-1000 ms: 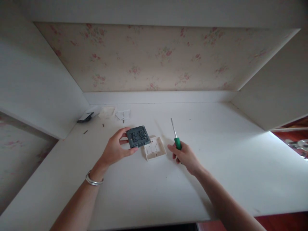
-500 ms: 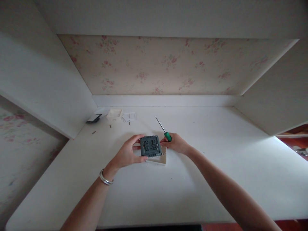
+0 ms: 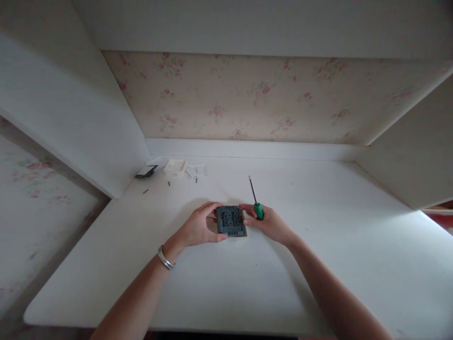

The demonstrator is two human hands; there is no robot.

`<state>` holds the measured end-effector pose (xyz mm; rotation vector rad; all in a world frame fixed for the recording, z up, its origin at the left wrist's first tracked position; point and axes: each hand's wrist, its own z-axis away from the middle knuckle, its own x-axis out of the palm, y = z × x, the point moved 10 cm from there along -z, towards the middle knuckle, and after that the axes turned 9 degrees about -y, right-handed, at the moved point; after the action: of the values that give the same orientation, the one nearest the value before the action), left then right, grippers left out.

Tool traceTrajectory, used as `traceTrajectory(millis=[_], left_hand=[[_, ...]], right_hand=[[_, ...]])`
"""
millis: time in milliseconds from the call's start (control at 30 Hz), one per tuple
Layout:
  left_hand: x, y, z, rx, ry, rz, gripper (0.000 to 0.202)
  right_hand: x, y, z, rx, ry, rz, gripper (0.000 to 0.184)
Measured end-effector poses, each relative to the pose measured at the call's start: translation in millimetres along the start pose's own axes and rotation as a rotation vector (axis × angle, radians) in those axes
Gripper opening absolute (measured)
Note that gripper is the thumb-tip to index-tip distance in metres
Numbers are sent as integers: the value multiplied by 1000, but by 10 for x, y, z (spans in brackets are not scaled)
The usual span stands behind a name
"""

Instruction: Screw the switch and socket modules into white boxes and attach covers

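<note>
The dark grey wall switch point(image 3: 230, 220), its two inner mechanisms facing up, lies over a white back box point(image 3: 241, 237), of which only a thin edge shows. Thumb and fingers of my left hand point(image 3: 198, 226) grip the switch from its left side. A screwdriver point(image 3: 259, 211) with a green handle is held in my right hand point(image 3: 276, 226), its shaft pointing up and away. The thumb and forefinger of that same hand touch the right edge of the switch.
At the back left of the white table point(image 3: 198, 288) are another white box point(image 3: 175, 161), thin white plates point(image 3: 201, 170) and a dark piece with a white cover point(image 3: 146, 171). Several small screws point(image 3: 145, 191) lie before them. A papered wall point(image 3: 240, 99) and side panels enclose the table.
The switch has come down squarely over the white box, which is now almost fully covered. My right hand has shifted to its right edge, and the screwdriver points more steeply upward.
</note>
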<state>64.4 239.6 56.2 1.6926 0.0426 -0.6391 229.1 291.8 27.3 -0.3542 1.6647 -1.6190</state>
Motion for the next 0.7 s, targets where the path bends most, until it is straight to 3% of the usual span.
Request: traceTrajectory(millis=[100,200,400,700], left_hand=[[21,6,13,0,-1,1,73],[29,27,16,7,10,11,72],[7,42,5,13,32,-13,73],[-90,62,48,12,50,-294,92]], right_hand=[[103,-29,29,-9,-54,71,83],[147,-125,24,-51,-66,175,96],[89,-312,22,-67,-42,311,84],[-8,-557,-109,-86,-111,419,75]])
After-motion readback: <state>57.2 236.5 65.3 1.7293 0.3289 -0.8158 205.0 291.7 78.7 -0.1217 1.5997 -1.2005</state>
